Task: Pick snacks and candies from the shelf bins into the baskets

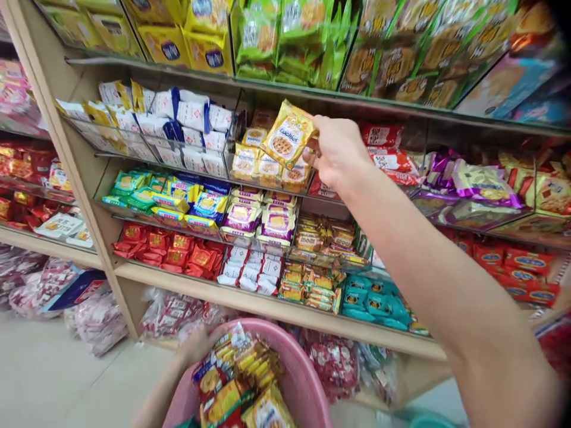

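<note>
My right hand (335,148) is raised to the shelf, its fingers pinched on a yellow cookie packet (288,134). It holds the packet tilted, just above a bin of matching yellow packets (267,166). Low in the view, my left hand (199,343) rests on the far rim of a pink basket (303,374), its fingers curled and blurred. The basket holds several yellow and red snack packets (236,380).
Shelves of snack packets fill the view: white and blue packs (178,122), purple packs (263,220), red packs (173,249), teal packs (375,300). Clear bags of wrapped sweets (98,321) lie on the tiled floor under the lowest shelf.
</note>
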A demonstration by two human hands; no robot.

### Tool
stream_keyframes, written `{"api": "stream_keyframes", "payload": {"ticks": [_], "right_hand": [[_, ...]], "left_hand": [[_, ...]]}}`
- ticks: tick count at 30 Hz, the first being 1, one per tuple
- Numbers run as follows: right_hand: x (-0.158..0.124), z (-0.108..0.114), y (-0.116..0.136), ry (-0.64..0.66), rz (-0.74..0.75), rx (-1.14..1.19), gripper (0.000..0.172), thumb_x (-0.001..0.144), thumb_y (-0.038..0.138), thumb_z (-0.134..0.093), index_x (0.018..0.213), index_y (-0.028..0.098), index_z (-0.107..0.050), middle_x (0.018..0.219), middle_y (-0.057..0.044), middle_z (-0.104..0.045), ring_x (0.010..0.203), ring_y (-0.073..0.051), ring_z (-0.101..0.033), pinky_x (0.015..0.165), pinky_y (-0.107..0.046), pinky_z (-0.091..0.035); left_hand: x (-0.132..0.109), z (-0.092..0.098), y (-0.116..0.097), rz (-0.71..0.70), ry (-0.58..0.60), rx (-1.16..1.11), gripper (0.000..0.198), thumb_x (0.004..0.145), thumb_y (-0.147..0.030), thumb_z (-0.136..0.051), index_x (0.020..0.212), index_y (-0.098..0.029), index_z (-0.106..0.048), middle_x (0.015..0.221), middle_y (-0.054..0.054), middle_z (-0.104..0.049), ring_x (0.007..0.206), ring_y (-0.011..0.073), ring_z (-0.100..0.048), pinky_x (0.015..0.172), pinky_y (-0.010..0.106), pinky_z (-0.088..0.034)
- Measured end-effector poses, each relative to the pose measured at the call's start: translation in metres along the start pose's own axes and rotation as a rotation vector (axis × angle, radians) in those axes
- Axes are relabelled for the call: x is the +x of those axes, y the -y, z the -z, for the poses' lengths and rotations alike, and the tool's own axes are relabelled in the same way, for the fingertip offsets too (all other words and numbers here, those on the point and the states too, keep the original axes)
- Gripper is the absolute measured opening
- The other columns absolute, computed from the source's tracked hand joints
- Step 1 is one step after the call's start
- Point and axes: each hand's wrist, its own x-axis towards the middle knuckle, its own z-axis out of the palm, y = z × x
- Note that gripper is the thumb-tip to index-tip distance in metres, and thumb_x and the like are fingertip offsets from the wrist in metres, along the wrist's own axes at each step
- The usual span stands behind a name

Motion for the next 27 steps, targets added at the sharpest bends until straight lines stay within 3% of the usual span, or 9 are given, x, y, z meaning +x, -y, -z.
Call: {"api": "stream_keyframes", "payload": {"ticks": [3, 6, 8, 13, 16, 21, 24, 27], "right_hand": [[-0.067, 0.024, -0.024, 0.092, -0.032, -0.034, 0.040, 0.095, 0.032, -0.021, 0.091, 0.016, -0.056, 0.085, -0.001, -0.058, 0.088, -0.013, -0.060, 0.066, -0.022, -0.042], [-0.138, 0.045, -0.070, 0.224, -0.168, -0.043, 0.020, 0.090, 0.035, -0.043, 0.087, 0.019, -0.055, 0.086, -0.001, -0.058, 0.085, -0.013, -0.058, 0.068, -0.025, -0.047], [-0.183, 0.057, -0.108, 0.359, -0.294, -0.023, 0.017, 0.087, 0.035, -0.049, 0.084, 0.020, -0.055, 0.085, -0.001, -0.059, 0.083, -0.014, -0.057, 0.071, -0.027, -0.048], [-0.262, 0.079, -0.182, 0.608, -0.591, -0.030, 0.021, 0.088, 0.039, -0.047, 0.086, 0.019, -0.055, 0.082, -0.001, -0.057, 0.078, -0.014, -0.052, 0.070, -0.026, -0.043], [-0.282, 0.083, -0.199, 0.743, -0.738, -0.065, 0.017, 0.087, 0.033, -0.048, 0.083, 0.018, -0.054, 0.078, 0.000, -0.054, 0.075, -0.013, -0.049, 0.067, -0.025, -0.040], [-0.289, 0.075, -0.215, 0.872, -0.881, -0.112, 0.011, 0.086, 0.024, -0.048, 0.079, 0.018, -0.052, 0.070, 0.003, -0.051, 0.063, -0.011, -0.046, 0.057, -0.022, -0.036], [-0.289, 0.067, -0.229, 0.925, -0.877, -0.174, 0.010, 0.085, 0.024, -0.049, 0.078, 0.018, -0.053, 0.064, 0.004, -0.049, 0.055, -0.009, -0.043, 0.052, -0.021, -0.033], [-0.290, 0.060, -0.241, 0.942, -0.766, -0.247, 0.011, 0.083, 0.025, -0.052, 0.075, 0.018, -0.056, 0.060, 0.005, -0.049, 0.055, -0.009, -0.043, 0.052, -0.020, -0.033]], "left_hand": [[-0.003, 0.003, -0.007, -0.002, 0.025, -0.039, 0.056, 0.079, -0.066, -0.033, 0.062, -0.019, -0.058, 0.061, 0.002, -0.060, 0.066, 0.0183, -0.059, 0.060, 0.024, -0.038], [-0.003, 0.003, -0.011, 0.052, 0.032, -0.026, 0.056, 0.076, -0.068, -0.036, 0.058, -0.019, -0.057, 0.057, 0.001, -0.058, 0.063, 0.0180, -0.057, 0.058, 0.024, -0.036], [-0.002, 0.002, -0.012, 0.061, 0.019, -0.016, 0.056, 0.075, -0.069, -0.037, 0.058, -0.019, -0.057, 0.055, 0.001, -0.056, 0.062, 0.0174, -0.056, 0.058, 0.024, -0.036], [-0.003, 0.003, -0.016, 0.061, 0.039, -0.003, 0.056, 0.077, -0.068, -0.035, 0.057, -0.019, -0.055, 0.053, 0.000, -0.054, 0.059, 0.0161, -0.055, 0.058, 0.024, -0.036], [-0.005, 0.006, -0.021, 0.076, 0.065, -0.018, 0.055, 0.077, -0.067, -0.037, 0.056, -0.019, -0.055, 0.053, 0.000, -0.054, 0.059, 0.0164, -0.055, 0.058, 0.025, -0.037], [-0.008, 0.008, -0.026, 0.085, 0.075, -0.035, 0.051, 0.076, -0.064, -0.040, 0.059, -0.019, -0.057, 0.055, 0.001, -0.058, 0.060, 0.0170, -0.056, 0.057, 0.025, -0.038], [-0.008, 0.008, -0.025, 0.071, 0.065, -0.023, 0.053, 0.077, -0.065, -0.037, 0.058, -0.019, -0.057, 0.053, 0.000, -0.056, 0.060, 0.0173, -0.056, 0.058, 0.025, -0.038], [-0.008, 0.008, -0.024, 0.077, 0.062, -0.014, 0.053, 0.077, -0.066, -0.037, 0.056, -0.019, -0.054, 0.053, 0.000, -0.055, 0.059, 0.0171, -0.056, 0.057, 0.025, -0.037]]}}
